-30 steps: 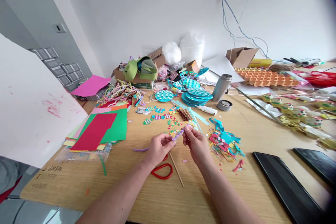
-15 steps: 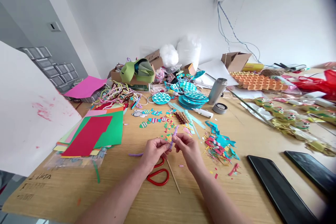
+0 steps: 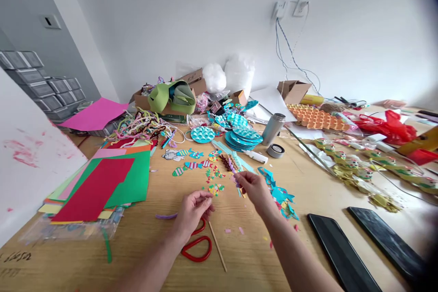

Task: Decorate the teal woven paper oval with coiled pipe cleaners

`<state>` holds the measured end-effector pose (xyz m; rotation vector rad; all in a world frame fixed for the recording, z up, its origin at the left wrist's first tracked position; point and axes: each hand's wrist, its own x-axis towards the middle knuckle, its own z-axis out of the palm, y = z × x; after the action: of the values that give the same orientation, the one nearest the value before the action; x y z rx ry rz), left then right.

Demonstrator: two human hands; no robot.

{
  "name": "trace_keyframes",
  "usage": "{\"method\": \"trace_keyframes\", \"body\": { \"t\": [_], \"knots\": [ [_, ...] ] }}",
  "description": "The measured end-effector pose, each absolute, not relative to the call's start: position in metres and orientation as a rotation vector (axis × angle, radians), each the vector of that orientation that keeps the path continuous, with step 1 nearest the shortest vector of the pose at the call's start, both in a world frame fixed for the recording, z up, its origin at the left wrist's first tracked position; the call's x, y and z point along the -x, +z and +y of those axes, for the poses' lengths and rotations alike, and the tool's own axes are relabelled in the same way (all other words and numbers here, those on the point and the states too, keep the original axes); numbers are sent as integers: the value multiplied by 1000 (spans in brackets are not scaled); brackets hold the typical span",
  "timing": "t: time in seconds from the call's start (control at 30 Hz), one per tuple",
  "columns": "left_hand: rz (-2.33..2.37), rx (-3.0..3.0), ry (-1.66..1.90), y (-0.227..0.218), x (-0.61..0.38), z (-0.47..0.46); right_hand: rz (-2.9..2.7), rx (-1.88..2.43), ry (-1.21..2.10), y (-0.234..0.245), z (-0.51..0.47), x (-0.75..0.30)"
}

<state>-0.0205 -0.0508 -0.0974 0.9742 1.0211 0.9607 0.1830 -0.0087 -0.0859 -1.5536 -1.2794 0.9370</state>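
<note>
My right hand (image 3: 251,187) pinches a coiled purple pipe cleaner (image 3: 232,166), its upper end pointing up and left towards brown coiled pipe cleaners (image 3: 226,161). Closed, with thumb and fingertips together, my left hand (image 3: 195,210) hovers over the red-handled scissors (image 3: 197,249); whatever it may hold does not show. The scissors' blades are hidden under that hand. Beside them lies a thin wooden stick (image 3: 218,247). A straight purple pipe cleaner (image 3: 166,216) sticks out left of my left hand. Paper fish (image 3: 193,165) and confetti scraps (image 3: 215,189) lie beyond the hands.
Coloured paper sheets (image 3: 132,180) are stacked at left, with tangled pipe cleaners (image 3: 142,125) behind. Blue painted plates (image 3: 243,138), a steel flask (image 3: 273,128) and a glue bottle (image 3: 256,157) stand or lie further back. Two phones (image 3: 337,248) occupy the right, near blue paper scraps (image 3: 282,194).
My hands have moved apart. The right hand has carried the coiled purple pipe cleaner away from the left, towards the brown coils. The camera view has shifted a little to the right.
</note>
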Motion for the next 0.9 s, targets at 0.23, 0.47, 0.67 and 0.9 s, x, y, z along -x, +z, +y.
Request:
{"method": "trace_keyframes", "body": {
  "t": [0.23, 0.47, 0.67, 0.9],
  "knots": [
    [982, -969, 950, -99, 21, -49, -1269, 1833, 805, -93, 69, -235],
    [994, -980, 946, -107, 25, -43, -1327, 2043, 666, -107, 93, -245],
    [992, -980, 915, -105, 24, -44, -1438, 2109, 604, -112, 97, -248],
    [1009, -971, 921, -103, 26, -43, -1542, 2159, 543, -114, 94, -245]
  ]
}}
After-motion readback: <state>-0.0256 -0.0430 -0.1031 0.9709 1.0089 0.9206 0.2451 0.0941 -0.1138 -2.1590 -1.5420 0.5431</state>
